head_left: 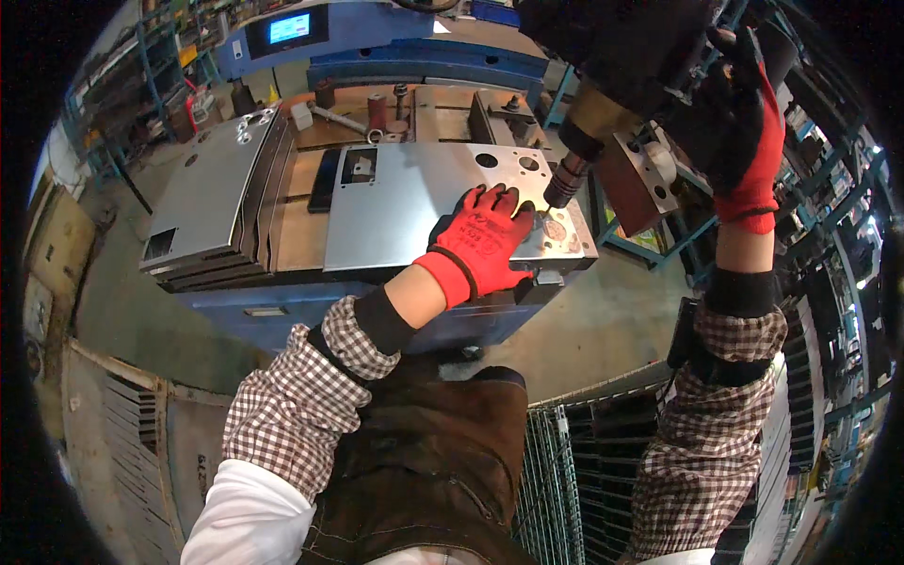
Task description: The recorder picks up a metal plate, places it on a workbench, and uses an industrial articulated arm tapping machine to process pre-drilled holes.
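A flat silver sheet-metal panel (405, 207) with round and square cutouts lies on the worktable. My left hand (485, 235), in a red glove, rests on its right half with the fingers stretched out. Just beyond those fingers, the drill chuck (568, 179) points down with its thin bit (549, 209) at or close to the panel's surface; whether they touch I cannot tell. Up at the right, my right hand (753, 141), in a red and black glove, is raised against the dark drilling machine head (621, 47). Its fingers curl round a dark part that is hard to make out.
A stack of bent metal panels (207, 198) stands at the table's left. Behind lie a wrench (339, 120), clamping parts (401, 99) and a dark metal block (494, 122). A brown box-shaped block (640, 184) sits to the right. Below is a wire-mesh cage (556, 480).
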Available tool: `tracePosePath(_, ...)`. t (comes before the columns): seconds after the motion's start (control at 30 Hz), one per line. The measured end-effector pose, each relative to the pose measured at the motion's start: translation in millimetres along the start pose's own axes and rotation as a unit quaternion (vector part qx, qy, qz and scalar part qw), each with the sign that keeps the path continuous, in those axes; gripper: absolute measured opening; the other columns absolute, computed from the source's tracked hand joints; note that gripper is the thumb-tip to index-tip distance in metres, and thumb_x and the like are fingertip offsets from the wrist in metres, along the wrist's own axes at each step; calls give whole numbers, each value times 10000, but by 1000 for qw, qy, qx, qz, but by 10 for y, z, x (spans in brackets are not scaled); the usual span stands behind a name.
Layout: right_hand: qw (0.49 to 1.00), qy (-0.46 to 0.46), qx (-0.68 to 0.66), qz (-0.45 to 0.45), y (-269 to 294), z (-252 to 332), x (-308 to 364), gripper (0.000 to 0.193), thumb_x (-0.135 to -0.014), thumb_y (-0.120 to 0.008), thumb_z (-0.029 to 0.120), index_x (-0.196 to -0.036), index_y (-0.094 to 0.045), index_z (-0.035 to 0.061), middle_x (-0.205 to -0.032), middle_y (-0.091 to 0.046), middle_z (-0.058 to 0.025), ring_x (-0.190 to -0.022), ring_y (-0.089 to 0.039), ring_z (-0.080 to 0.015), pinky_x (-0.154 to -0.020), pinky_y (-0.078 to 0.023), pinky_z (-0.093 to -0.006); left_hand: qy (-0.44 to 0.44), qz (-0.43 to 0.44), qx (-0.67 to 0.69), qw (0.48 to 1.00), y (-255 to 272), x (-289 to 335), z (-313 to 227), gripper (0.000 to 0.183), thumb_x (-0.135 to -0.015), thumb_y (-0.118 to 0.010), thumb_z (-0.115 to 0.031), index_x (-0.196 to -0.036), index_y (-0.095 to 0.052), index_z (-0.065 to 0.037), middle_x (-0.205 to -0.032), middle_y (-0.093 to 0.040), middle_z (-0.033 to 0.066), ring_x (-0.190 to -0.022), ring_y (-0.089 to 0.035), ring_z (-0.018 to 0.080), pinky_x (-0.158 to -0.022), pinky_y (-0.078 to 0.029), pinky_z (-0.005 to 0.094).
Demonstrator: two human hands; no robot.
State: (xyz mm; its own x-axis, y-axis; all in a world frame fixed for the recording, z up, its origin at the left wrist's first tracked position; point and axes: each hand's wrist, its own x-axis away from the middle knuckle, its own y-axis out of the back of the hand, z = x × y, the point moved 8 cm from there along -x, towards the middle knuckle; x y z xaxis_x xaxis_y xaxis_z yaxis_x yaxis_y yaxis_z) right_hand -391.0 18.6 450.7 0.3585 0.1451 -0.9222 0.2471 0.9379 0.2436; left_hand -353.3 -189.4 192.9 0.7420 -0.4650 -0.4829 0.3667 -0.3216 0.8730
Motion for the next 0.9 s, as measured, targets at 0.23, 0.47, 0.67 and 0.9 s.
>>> tracePosePath(0.23,982,-56,-167,-66,0,79,39,379,-961,-619,179,-1315,-612,45,-1194,-686,-73,-1027,-675,-219,-898,-544,-337,-9,28,-19,999,15,-57,-23,873,-760,-724,-558,-1437,-468,-71,-1425,-474,210,-1357,-422,380,-1166,-277,515)
tracePosePath(0.47,975,-60,-197,-85,-39,114,80,393,-975,-601,198,-1340,-591,54,-1227,-668,-65,-1036,-667,-211,-903,-541,-337,0,47,-19,999,-8,-82,-24,880,-774,-718,-563,-1454,-453,-71,-1462,-456,217,-1394,-391,381,-1179,-263,514)
tracePosePath(0.67,971,-67,-209,-93,-28,113,130,406,-986,-585,215,-1362,-572,61,-1255,-653,-58,-1044,-661,-205,-907,-539,-337,1,66,-22,998,-28,-92,-17,878,-788,-712,-559,-1470,-438,-78,-1486,-438,223,-1415,-373,380,-1191,-247,512)
tracePosePath(0.9,968,-71,-217,-100,-12,119,157,420,-1000,-566,234,-1387,-551,70,-1288,-636,-50,-1053,-654,-197,-913,-537,-337,-3,58,-25,998,-22,-92,-33,871,-790,-711,-550,-1473,-440,-82,-1484,-443,220,-1414,-374,375,-1195,-243,510)
